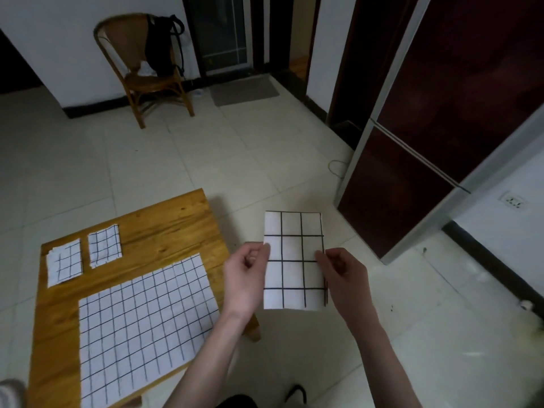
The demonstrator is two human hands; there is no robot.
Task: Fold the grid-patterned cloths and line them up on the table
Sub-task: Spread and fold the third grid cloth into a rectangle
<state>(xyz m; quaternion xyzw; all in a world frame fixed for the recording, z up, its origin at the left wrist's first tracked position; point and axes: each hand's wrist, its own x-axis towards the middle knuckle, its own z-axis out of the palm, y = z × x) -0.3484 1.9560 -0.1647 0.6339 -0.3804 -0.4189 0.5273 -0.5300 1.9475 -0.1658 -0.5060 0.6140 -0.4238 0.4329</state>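
Note:
I hold a folded white cloth with a black grid (294,260) upright in the air, to the right of the wooden table (164,228). My left hand (245,275) pinches its left edge and my right hand (344,275) pinches its right edge. On the table lie two small folded grid cloths side by side near the far left, the left one (65,262) and the right one (104,245). A large unfolded grid cloth (144,325) lies flat over the table's near part.
A wooden chair (147,75) with a black bag on it stands by the far wall. A dark cabinet with a grey frame (412,160) stands to the right. A grey doormat (244,89) lies on the tiled floor.

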